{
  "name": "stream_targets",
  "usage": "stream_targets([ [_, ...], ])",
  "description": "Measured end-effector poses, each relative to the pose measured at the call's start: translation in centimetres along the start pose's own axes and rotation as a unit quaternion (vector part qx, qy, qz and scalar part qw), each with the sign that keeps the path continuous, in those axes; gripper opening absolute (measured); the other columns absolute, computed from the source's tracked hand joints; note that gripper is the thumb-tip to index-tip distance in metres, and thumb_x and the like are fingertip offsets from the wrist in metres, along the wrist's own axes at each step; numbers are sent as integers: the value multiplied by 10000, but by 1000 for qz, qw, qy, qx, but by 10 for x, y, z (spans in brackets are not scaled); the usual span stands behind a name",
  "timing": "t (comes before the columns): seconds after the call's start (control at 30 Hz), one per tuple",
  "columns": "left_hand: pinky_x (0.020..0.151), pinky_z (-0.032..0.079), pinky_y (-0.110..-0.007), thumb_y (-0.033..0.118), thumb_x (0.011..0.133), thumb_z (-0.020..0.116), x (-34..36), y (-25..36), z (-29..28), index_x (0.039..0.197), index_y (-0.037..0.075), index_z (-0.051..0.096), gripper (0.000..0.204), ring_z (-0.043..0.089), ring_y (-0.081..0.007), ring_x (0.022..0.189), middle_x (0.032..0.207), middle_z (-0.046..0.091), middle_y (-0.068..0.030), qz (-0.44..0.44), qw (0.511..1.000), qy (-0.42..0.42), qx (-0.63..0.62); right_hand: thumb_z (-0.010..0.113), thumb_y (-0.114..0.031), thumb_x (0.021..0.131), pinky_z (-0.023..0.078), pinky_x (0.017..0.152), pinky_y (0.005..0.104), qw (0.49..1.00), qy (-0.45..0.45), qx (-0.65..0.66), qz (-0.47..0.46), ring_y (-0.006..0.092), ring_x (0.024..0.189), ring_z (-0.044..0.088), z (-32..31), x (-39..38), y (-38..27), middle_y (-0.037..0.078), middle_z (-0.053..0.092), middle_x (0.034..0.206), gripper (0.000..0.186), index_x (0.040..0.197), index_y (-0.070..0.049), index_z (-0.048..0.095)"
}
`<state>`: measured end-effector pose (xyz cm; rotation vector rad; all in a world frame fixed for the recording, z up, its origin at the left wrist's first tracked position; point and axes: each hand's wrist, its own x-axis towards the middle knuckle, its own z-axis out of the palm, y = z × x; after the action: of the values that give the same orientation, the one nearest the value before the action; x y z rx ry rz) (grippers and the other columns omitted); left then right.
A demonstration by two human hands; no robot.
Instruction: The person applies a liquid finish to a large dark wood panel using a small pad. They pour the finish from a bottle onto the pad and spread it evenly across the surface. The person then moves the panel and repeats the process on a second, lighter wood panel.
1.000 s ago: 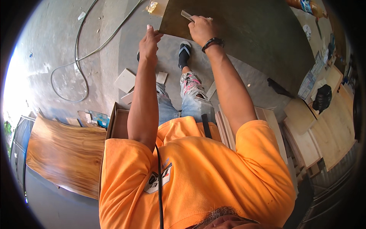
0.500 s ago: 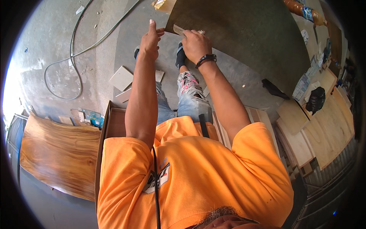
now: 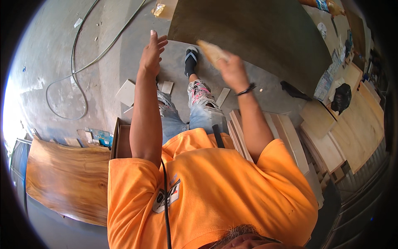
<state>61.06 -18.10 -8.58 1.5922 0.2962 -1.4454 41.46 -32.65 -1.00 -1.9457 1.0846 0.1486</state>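
My left hand (image 3: 153, 52) is raised beside the lower-left corner of a large dark panel (image 3: 261, 29), its fingers apart and holding nothing; whether the fingertips touch the panel is unclear. My right hand (image 3: 232, 70), blurred by motion, grips a flat, pale tan piece (image 3: 209, 50), whose exact kind I cannot make out. That piece sits at the panel's lower edge, angled up and to the left. Beneath both arms are my legs in ripped jeans, with a sandalled foot (image 3: 190, 60) showing below the panel edge.
A looped cable (image 3: 85, 95) lies on the left floor, small boards (image 3: 126, 93) near my legs. A wood-grain slab (image 3: 66, 174) stands lower left. Stacked boards (image 3: 288, 141), plywood (image 3: 354, 133), a black bag (image 3: 340, 98) and a bottle (image 3: 331, 8) occupy the right.
My right hand has moved down and rightward with the flat piece, away from the panel's corner. My left hand has shifted slightly left, and its fingers have come away from the corner.
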Motion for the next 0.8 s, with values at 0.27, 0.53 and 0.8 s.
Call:
stream_targets([
  [0.27, 1035, 206, -546, 638, 885, 321, -3, 6, 12, 1301, -12, 455, 783, 379, -329, 1261, 1295, 507, -165, 31, 999, 39, 5, 525, -141, 800, 458, 790, 481, 940, 154, -272, -139, 363, 873, 598, -7, 87, 58, 146, 623, 897, 183, 953, -64, 590],
  [0.53, 1050, 164, -564, 636, 876, 347, -3, 3, 11, 1331, -23, 408, 803, 353, -326, 1290, 1327, 480, -159, 53, 998, 41, 20, 477, -183, 822, 462, 801, 478, 962, 131, -241, 14, 381, 874, 597, -17, 108, 49, 187, 638, 906, 213, 896, -39, 615],
  [0.8, 1055, 145, -572, 621, 877, 378, -1, 3, 16, 1344, -32, 385, 802, 312, -307, 1326, 1380, 420, -165, 51, 997, 46, 27, 462, -216, 812, 454, 864, 458, 974, 45, -214, -62, 354, 915, 601, 6, 101, 51, 149, 651, 947, 249, 920, -83, 643],
])
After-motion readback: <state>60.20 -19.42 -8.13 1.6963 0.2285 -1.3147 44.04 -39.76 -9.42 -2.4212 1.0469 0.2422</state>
